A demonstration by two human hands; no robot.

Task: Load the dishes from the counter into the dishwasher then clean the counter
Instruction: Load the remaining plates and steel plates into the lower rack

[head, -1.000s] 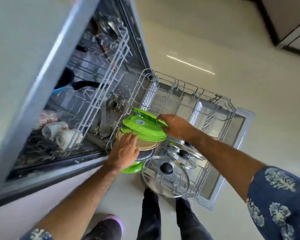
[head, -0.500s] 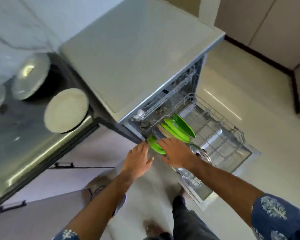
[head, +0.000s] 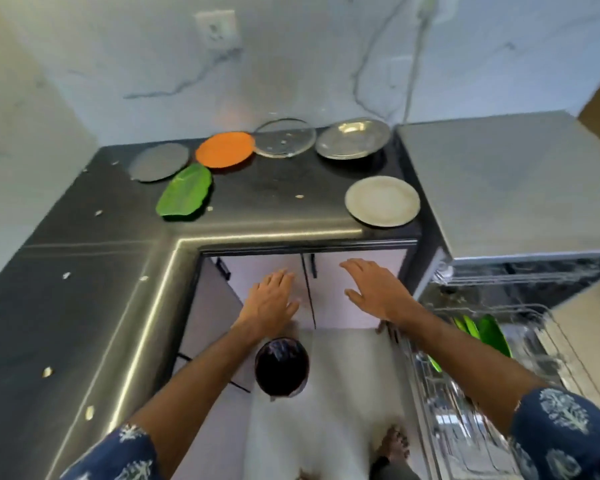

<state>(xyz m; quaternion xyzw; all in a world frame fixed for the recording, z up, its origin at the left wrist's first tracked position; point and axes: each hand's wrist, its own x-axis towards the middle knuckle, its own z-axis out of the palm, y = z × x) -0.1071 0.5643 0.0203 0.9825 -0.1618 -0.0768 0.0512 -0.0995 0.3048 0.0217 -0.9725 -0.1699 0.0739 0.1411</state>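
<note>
Both hands are up in front of the lower cabinet doors (head: 326, 289), palms down, holding nothing. The left hand (head: 271, 301) has its fingers straight and close together, the right hand (head: 374, 292) has them straight with the thumb stuck out to the side. Neither one touches anything as far as I can see.

Dishes sit on the dark counter (head: 84, 306), all near the back wall. From the left: a grey plate (head: 159, 162), then an orange plate (head: 225, 149) just beside it, a clear glass plate (head: 285, 137) whose edge meets the orange one, and a shiny steel plate (head: 353, 138). In front of the grey and orange ones lies a green leaf-shaped plate (head: 184, 190), tilted diagonally. A white plate (head: 382, 201) sits alone near the counter's front edge, close to the dishwasher (head: 499, 181).

The counter has pale crumbs or scraps (head: 48, 372) scattered over it, mostly along the left stretch.

The dishwasher is open on the right, lower rack (head: 465, 410) pulled out. A few green plates (head: 492, 336) stand upright on edge in it, partly behind the right forearm. It's pretty blurry down there so I can't make out what else is in the rack.

On the floor between the arms there's a small bin with a dark liner (head: 281, 367), and a bare foot (head: 394, 445) shows below it.
</note>
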